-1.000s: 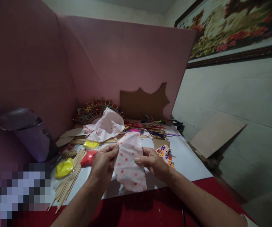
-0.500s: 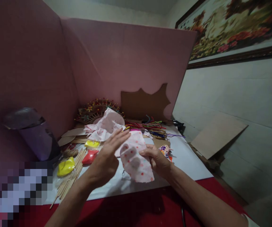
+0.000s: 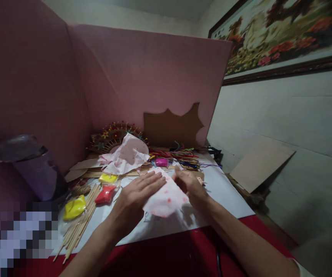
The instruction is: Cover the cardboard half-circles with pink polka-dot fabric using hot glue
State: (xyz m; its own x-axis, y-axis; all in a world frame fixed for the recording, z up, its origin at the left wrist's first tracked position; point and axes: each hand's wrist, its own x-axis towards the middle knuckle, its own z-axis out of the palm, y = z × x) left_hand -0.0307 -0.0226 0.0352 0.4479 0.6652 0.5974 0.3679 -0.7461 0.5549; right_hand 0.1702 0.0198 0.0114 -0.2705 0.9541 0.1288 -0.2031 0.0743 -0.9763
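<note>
Red packet (image 3: 105,194) lies between wooden sticks (image 3: 80,227) and left hand (image 3: 137,194).

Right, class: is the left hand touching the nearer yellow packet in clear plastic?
Apart: the head view shows pale wooden sticks between the left hand and nearer yellow packet.

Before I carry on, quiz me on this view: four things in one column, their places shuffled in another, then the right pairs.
Things:
1. Jagged cardboard
2. Red packet
3. Framed picture
4. Left hand

Places:
A. Fingers straight, over the spotted cloth
B. Up on the pale wall
C. Standing in front of the pink panel
D. Beside the wooden sticks

Pairs: 1-C, 2-D, 3-B, 4-A
</note>
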